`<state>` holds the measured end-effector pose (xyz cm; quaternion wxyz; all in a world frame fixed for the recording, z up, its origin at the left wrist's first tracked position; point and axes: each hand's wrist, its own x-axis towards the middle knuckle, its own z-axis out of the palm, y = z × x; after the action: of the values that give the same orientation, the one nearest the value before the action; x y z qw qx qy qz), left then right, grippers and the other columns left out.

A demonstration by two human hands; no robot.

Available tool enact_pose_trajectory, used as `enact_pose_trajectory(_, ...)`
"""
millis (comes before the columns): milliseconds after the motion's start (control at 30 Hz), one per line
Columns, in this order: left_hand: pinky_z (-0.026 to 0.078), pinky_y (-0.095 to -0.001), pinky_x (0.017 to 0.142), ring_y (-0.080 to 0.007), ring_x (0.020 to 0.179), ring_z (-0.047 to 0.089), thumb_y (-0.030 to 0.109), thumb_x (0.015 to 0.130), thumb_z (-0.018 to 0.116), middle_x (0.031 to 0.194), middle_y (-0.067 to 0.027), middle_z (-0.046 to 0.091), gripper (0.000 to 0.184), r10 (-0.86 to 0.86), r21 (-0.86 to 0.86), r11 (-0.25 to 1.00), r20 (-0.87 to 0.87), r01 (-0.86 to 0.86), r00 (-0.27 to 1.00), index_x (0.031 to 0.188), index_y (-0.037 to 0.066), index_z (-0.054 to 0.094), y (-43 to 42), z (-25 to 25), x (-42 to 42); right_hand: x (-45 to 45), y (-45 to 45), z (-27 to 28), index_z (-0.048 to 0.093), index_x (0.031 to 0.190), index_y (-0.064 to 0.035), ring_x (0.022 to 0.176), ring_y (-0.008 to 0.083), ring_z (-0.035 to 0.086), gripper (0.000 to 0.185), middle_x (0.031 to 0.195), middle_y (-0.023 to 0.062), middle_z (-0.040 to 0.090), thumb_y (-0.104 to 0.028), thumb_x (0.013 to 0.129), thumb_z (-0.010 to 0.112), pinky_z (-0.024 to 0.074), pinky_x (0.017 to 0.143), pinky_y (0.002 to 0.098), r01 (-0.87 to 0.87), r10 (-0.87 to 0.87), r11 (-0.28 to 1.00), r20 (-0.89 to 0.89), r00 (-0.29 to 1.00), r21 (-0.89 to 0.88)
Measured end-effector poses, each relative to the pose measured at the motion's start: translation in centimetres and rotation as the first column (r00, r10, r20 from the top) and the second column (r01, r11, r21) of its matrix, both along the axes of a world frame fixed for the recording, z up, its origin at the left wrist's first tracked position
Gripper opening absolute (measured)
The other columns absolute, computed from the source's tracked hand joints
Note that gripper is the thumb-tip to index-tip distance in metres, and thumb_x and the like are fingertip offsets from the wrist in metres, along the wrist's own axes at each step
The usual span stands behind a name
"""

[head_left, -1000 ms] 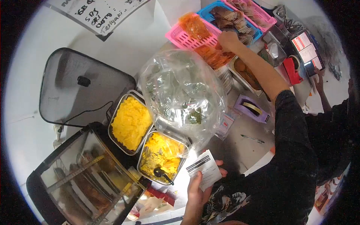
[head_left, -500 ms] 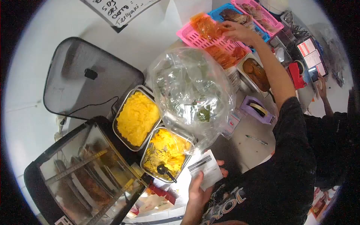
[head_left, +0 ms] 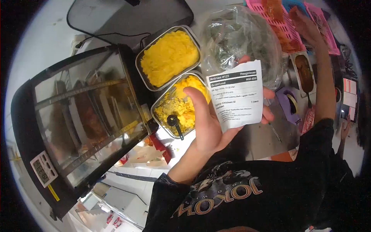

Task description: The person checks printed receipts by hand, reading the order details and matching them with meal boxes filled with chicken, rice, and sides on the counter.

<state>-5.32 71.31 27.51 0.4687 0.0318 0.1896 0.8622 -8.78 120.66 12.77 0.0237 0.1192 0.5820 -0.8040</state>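
Note:
My left hand [head_left: 210, 129] holds a printed receipt [head_left: 236, 96] up in front of me, its fingers behind the paper and the thumb raised apart at the left. My right hand [head_left: 306, 25] reaches far out to the baskets at the upper right. It is over the blue basket [head_left: 288, 4], beside a pink basket [head_left: 293, 34] with orange packets [head_left: 273, 11]. Its fingertips are too unclear to show whether they grip anything. Beyond the receipt is a large clear plastic bag [head_left: 247, 42] with dark green contents.
Two metal trays hold yellow food [head_left: 170, 58]; a black spoon [head_left: 174, 125] lies in the nearer one. At left stands a glass-fronted display case [head_left: 89, 104]. A purple tape dispenser [head_left: 286, 104], a pen [head_left: 275, 132] and a sauce container [head_left: 303, 71] are at right. Another person's hand [head_left: 345, 129] is near a screen.
My left hand has raised the receipt closer to the camera. My view has shifted, with the trays and case now higher in it. My right hand remains at the baskets.

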Motion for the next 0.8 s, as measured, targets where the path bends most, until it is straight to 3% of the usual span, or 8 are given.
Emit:
enact_pose_trajectory(100,0.053,-0.0452,0.085,-0.0363,0.099,0.065,0.092,0.076,0.011,0.126,-0.0252,0.056,0.109,-0.025,0.023,0.999,0.037,0.024,0.999,0.157,0.017,0.014,0.0,0.0,0.2,0.2,0.2,-1.4,0.065,0.123,-0.0097,0.107,0.0084,0.06,0.033,0.117,0.0001,0.066,-0.031,0.099,0.06,0.0484,0.085,0.0264,0.074,-0.097,0.957,0.067,0.993,0.28)
enact_pose_trajectory(200,0.053,-0.0452,0.086,-0.0366,0.1,0.064,0.091,0.077,0.01,0.127,-0.0246,0.056,0.107,-0.059,0.043,0.998,0.09,0.056,0.994,0.157,0.02,0.015,0.4,0.1,0.5,0.7,0.9,-2.6,0.069,0.115,-0.0062,0.093,0.0078,0.062,0.031,0.108,-0.0018,0.067,-0.03,0.096,0.063,0.0489,0.079,0.0251,0.067,-0.282,0.677,0.174,0.944,0.733)
enact_pose_trajectory(233,0.053,-0.0451,0.086,-0.0369,0.1,0.064,0.091,0.077,0.01,0.128,-0.0247,0.056,0.107,-0.064,0.056,0.997,0.099,0.059,0.993,0.157,0.02,0.015,0.5,0.1,0.6,1.3,1.2,-2.2,0.07,0.109,-0.0039,0.089,0.0093,0.062,0.029,0.103,0.0006,0.068,-0.029,0.094,0.066,0.0495,0.077,0.0268,0.032,-0.192,0.735,0.164,0.968,0.677)
enact_pose_trajectory(367,0.052,-0.0458,0.087,-0.0382,0.1,0.064,0.09,0.079,0.011,0.128,-0.025,0.055,0.106,-0.066,0.119,0.991,0.101,0.054,0.993,0.156,0.019,0.017,0.7,-0.2,0.6,1.1,3.7,-4.3,0.07,0.116,-0.0048,0.079,0.017,0.069,0.049,0.098,0.0067,0.072,-0.044,0.087,0.072,0.0553,0.069,0.032,0.025,-0.156,0.309,0.025,0.988,0.951)
enact_pose_trajectory(467,0.051,-0.0472,0.086,-0.0389,0.099,0.064,0.09,0.079,0.012,0.129,-0.0252,0.055,0.105,-0.078,0.12,0.991,0.138,0.062,0.987,0.156,0.018,0.019,0.7,-0.3,0.6,1.3,4.1,-5.4,0.067,0.094,-0.0023,0.079,0.0116,0.062,0.027,0.087,0.004,0.065,-0.028,0.089,0.07,0.0479,0.072,0.0296,0.109,-0.23,0.065,-0.091,0.969,0.992)
enact_pose_trajectory(567,0.049,-0.053,0.083,-0.045,0.096,0.063,0.084,0.086,0.018,0.132,-0.0312,0.05,0.098,-0.037,0.093,0.995,0.192,0.019,0.981,0.157,0.017,0.012,0.7,-0.1,0.6,1.0,5.3,-4.9,0.069,0.11,-0.0053,0.087,0.0222,0.068,0.052,0.098,0.0125,0.071,-0.049,0.083,0.071,0.0527,0.08,0.0378,-0.081,-0.174,0.123,0.102,0.979,0.989)
enact_pose_trajectory(600,0.05,-0.0514,0.084,-0.043,0.097,0.063,0.086,0.084,0.016,0.131,-0.0292,0.051,0.1,-0.047,0.098,0.995,0.177,0.03,0.983,0.156,0.017,0.015,0.6,-0.2,0.4,0.9,5.6,-5.1,0.07,0.113,-0.0061,0.09,0.0245,0.07,0.057,0.1,0.0144,0.072,-0.053,0.082,0.071,0.0535,0.082,0.0395,-0.119,-0.179,0.134,0.142,0.973,0.984)
enact_pose_trajectory(800,0.051,-0.0483,0.085,-0.0388,0.1,0.064,0.09,0.08,0.013,0.13,-0.0256,0.054,0.103,-0.069,0.159,0.986,0.146,0.045,0.987,0.156,0.019,0.019,0.5,-0.5,0.0,0.9,5.5,-7.2,0.066,0.118,-0.0077,0.092,0.0249,0.069,0.054,0.098,0.0143,0.071,-0.051,0.086,0.068,0.0529,0.083,0.0397,-0.054,-0.291,0.173,0.104,0.951,0.983)
